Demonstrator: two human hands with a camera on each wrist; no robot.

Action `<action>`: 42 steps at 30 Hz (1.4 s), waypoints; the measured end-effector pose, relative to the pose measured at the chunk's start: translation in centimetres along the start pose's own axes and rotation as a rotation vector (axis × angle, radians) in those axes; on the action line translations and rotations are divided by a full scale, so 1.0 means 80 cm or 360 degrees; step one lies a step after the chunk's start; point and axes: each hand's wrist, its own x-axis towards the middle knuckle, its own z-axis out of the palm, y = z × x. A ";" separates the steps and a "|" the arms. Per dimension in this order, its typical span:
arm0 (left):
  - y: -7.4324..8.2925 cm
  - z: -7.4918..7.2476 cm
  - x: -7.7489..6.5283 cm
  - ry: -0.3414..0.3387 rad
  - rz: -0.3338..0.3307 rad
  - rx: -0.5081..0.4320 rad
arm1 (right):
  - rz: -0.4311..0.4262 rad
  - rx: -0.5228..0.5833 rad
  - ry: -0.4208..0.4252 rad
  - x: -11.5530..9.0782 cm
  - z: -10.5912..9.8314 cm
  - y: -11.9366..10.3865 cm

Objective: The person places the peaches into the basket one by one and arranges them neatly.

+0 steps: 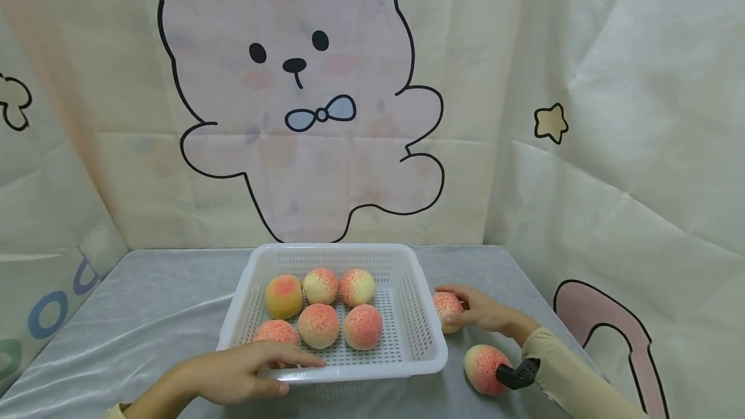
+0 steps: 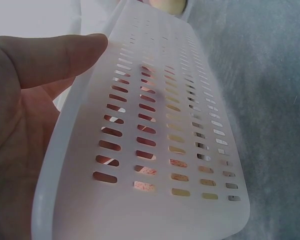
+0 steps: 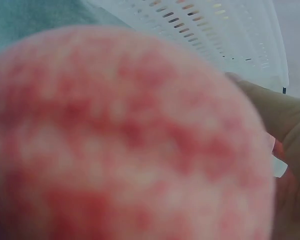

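Note:
A white plastic basket [image 1: 427,348] with slotted walls holds several peaches, among them a yellowish one [image 1: 283,297] at the back left. My left hand [image 1: 244,367] grips its near rim at the left, fingers over the inside and thumb [image 2: 65,57] outside, partly covering a front peach [image 1: 276,332]. Just right of the basket, my right hand [image 1: 485,309] holds a speckled peach [image 1: 447,311] between thumb and fingers. Nearer to me, another pink and cream peach [image 1: 484,367] lies beside the right wrist; it looms blurred in the right wrist view and hides much of the hand.
A grey cloth [image 1: 169,302] covers the table. Pale printed curtains [image 1: 465,115] hang behind and at both sides of it. A black wrist camera [image 1: 520,374] on the right sleeve overlaps the loose peach in the head view.

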 end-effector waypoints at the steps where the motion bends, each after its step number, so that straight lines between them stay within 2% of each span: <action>1: 0.000 0.000 0.000 0.0000 0.0001 0.0000 | -0.0003 0.0000 0.0000 0.000 0.000 0.000; 14: 0.001 0.000 0.001 -0.0003 0.0020 0.0005 | -0.0004 0.0026 0.0018 0.001 -0.001 0.002; 19: 0.000 0.000 0.000 -0.0002 0.0003 -0.0005 | -0.0008 0.0013 0.0071 -0.001 -0.002 -0.001; 27: 0.001 0.000 0.000 0.0006 0.0013 0.0028 | -0.0007 -0.0017 0.0180 -0.008 -0.015 -0.010; 35: 0.002 -0.001 0.001 0.0003 -0.0043 -0.0002 | -0.0074 0.0029 0.0233 -0.019 -0.032 -0.018; 42: 0.002 -0.001 0.001 0.0000 -0.0019 0.0010 | -0.0116 0.0037 0.0251 -0.027 -0.043 -0.033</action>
